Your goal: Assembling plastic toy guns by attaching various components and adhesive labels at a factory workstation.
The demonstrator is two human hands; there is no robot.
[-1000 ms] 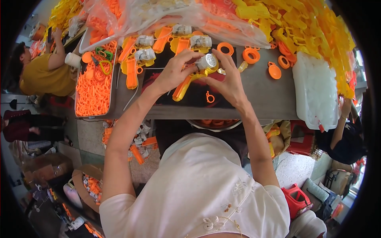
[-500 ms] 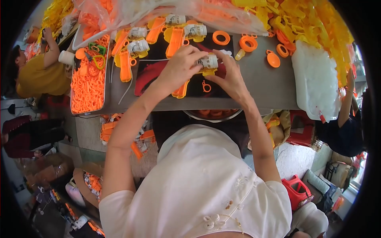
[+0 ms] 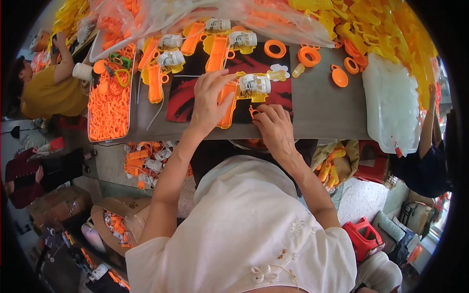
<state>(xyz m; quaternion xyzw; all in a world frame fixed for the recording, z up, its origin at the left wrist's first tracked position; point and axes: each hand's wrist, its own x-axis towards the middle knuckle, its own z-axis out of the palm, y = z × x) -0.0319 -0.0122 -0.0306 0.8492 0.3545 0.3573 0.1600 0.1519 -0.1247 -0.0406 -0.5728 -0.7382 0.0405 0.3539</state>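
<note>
An orange-and-yellow toy body (image 3: 228, 110) with a white cylindrical part (image 3: 255, 84) and wires lies on the dark red-and-black mat (image 3: 181, 103). My left hand (image 3: 211, 101) curves over its orange handle, thumb and fingers on either side, steadying it. Just below the white part, my right hand (image 3: 275, 126) is closed at the fingertips on a small orange ring piece (image 3: 253, 112). A translucent yellow piece (image 3: 277, 75) sits at the white part's right end. Several similar toy bodies (image 3: 155, 80) stand in rows at the back left.
A tray of small orange parts (image 3: 108, 115) is at left, with yellow-handled scissors (image 3: 121, 75). Orange rings (image 3: 309, 56) and a round orange lid (image 3: 339, 76) lie to the right, near a white bin (image 3: 391, 102). Yellow parts (image 3: 405, 29) are heaped behind. Co-workers are on both sides.
The toy body has been lowered onto the mat. My right hand has left it and come down to the orange ring piece; my left hand has shifted to the handle.
</note>
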